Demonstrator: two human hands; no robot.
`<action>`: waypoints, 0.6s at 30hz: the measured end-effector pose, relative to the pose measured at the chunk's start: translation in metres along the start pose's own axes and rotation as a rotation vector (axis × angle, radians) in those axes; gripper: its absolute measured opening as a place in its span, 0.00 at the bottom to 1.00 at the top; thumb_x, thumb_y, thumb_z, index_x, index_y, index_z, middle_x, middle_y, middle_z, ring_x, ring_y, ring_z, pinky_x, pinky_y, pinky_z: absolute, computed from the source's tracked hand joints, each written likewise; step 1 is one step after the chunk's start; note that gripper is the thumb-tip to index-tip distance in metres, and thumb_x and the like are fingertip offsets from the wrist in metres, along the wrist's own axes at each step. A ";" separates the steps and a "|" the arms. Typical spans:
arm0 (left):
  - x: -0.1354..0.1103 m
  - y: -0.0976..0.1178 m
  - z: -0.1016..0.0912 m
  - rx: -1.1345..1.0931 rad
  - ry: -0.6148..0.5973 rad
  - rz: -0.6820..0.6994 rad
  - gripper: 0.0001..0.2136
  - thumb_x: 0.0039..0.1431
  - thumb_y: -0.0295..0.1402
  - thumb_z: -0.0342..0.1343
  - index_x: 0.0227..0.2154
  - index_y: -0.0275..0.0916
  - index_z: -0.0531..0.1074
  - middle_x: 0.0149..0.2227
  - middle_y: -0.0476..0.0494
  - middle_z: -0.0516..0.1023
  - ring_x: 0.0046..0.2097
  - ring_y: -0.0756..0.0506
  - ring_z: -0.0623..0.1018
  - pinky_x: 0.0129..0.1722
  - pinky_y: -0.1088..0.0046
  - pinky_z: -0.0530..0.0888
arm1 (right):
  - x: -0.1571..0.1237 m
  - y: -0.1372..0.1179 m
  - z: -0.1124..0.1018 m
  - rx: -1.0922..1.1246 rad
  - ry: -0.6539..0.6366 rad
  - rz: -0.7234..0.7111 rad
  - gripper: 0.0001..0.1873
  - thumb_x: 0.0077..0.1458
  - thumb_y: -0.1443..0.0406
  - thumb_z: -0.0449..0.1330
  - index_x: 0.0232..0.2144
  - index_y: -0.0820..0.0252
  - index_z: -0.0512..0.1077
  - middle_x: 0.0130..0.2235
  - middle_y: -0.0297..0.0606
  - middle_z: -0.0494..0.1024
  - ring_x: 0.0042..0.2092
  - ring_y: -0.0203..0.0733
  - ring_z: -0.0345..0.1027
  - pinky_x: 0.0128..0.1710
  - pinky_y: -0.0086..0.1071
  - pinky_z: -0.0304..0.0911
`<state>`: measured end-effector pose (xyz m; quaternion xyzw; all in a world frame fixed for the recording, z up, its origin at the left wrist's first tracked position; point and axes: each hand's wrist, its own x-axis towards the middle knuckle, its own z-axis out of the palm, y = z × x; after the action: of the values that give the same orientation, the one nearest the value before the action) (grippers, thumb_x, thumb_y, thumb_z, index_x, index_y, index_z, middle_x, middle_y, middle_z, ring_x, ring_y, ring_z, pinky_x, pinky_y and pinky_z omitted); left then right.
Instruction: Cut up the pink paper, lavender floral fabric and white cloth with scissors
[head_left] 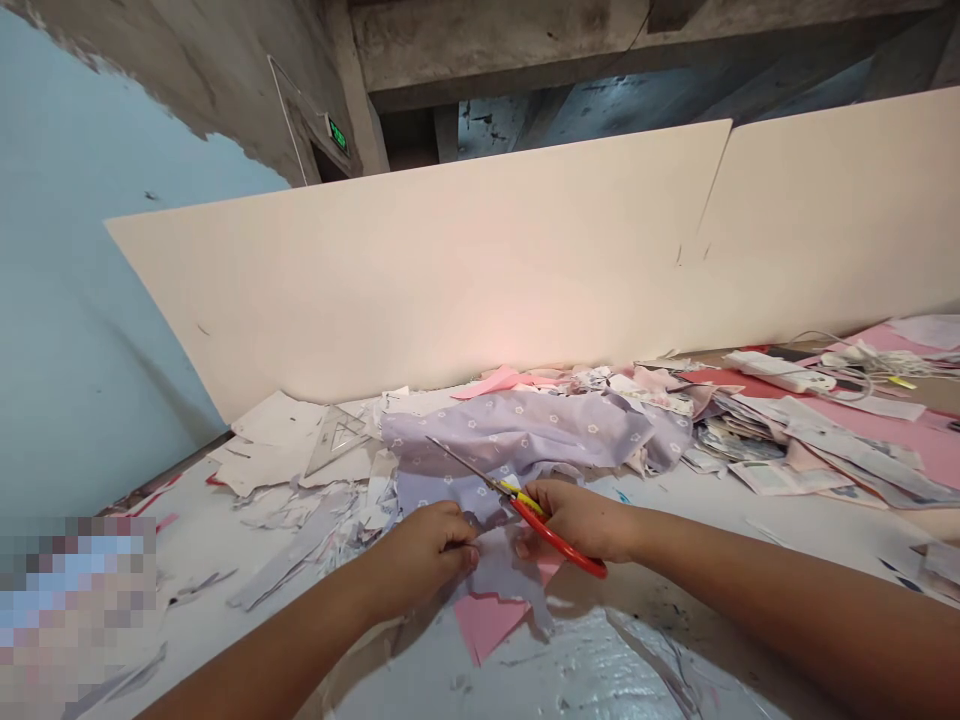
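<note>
My right hand (577, 520) grips a pair of red-handled scissors (525, 510), with the steel blades pointing up and to the left across a lilac floral fabric (525, 435). My left hand (427, 550) is closed on the near edge of that crumpled fabric, just left of the blades. A piece of pink paper (487, 622) lies under and in front of my hands, and a smaller pink corner shows below the scissors. The blade tips rest over the fabric, and the lower blade is partly hidden.
A clear plastic set square (337, 442) lies on scattered white paper scraps (277, 440) to the left. Magazine pages (787, 450), a white power strip (780, 371) and tangled cables lie to the right. A cream board (420, 270) stands along the back of the table.
</note>
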<state>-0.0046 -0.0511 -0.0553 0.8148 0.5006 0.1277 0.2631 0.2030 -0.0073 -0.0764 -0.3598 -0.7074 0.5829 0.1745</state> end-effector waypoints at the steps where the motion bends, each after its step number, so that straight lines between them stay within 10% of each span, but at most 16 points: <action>1: 0.000 -0.001 -0.001 0.029 0.004 -0.002 0.09 0.49 0.34 0.46 0.20 0.39 0.69 0.29 0.50 0.66 0.31 0.50 0.68 0.31 0.76 0.62 | 0.001 0.001 0.000 -0.004 0.009 -0.008 0.11 0.38 0.65 0.60 0.20 0.62 0.59 0.21 0.29 0.63 0.23 0.29 0.55 0.21 0.22 0.51; 10: -0.026 -0.054 -0.082 0.001 -0.320 -0.368 0.06 0.41 0.35 0.52 0.23 0.40 0.69 0.25 0.52 0.69 0.28 0.50 0.67 0.25 0.77 0.60 | -0.008 -0.013 -0.007 -0.233 -0.103 0.141 0.13 0.38 0.60 0.62 0.26 0.60 0.63 0.25 0.31 0.66 0.25 0.32 0.58 0.22 0.23 0.53; 15: -0.046 -0.117 -0.119 0.346 -0.122 -0.691 0.12 0.37 0.38 0.51 0.27 0.41 0.71 0.28 0.46 0.73 0.32 0.43 0.71 0.26 0.74 0.61 | -0.016 -0.027 -0.013 -0.608 0.065 0.202 0.12 0.40 0.59 0.59 0.27 0.60 0.64 0.30 0.36 0.71 0.26 0.36 0.62 0.20 0.26 0.52; 18: -0.046 -0.112 -0.122 0.521 0.080 -0.743 0.19 0.38 0.42 0.51 0.35 0.41 0.71 0.36 0.40 0.73 0.36 0.40 0.72 0.30 0.70 0.64 | -0.020 -0.031 -0.023 -0.607 0.168 0.097 0.12 0.44 0.57 0.56 0.27 0.60 0.63 0.31 0.37 0.72 0.29 0.38 0.63 0.21 0.26 0.52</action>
<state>-0.1676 -0.0142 -0.0141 0.6133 0.7843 -0.0740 0.0580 0.2225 -0.0070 -0.0379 -0.4756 -0.8142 0.3210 0.0888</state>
